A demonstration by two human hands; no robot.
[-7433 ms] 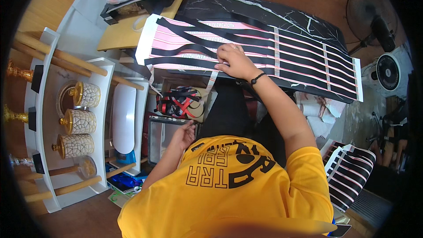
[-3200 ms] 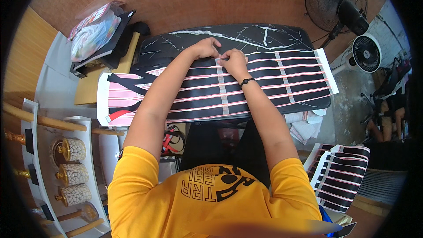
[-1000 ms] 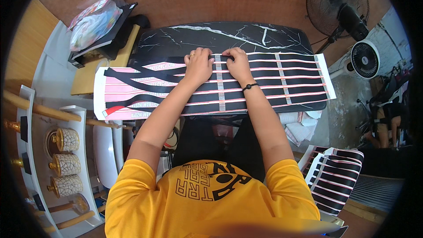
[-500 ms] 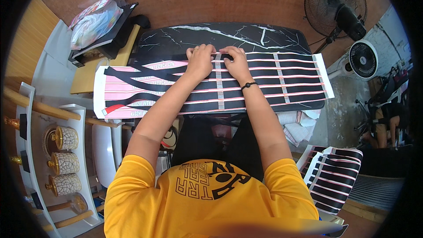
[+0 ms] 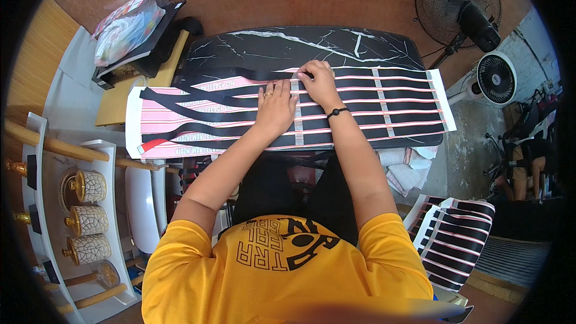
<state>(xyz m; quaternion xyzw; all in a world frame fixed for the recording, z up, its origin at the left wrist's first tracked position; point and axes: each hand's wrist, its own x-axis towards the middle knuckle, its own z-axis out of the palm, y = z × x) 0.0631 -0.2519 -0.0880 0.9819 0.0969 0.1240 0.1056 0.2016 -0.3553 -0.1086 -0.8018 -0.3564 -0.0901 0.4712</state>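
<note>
1. Left hand [image 5: 275, 107]: spread flat, palm down on the pink-and-black striped sheet [image 5: 198, 121]. Right hand [image 5: 318, 81]: fingertips pressing a pale tape strip [image 5: 296, 117] at the sheet's far edge.
2. Sheet: lying across the black marble table [image 5: 288, 45], its left end overhanging.
3. Risk: the loose black bands at the left could shift or crease if a palm drags.
4. Surroundings: two fans [image 5: 465, 9] at right, stacked striped sheets [image 5: 459, 243] near the knee, crackle-pattern jars [image 5: 89, 216] on the left shelf.
</note>
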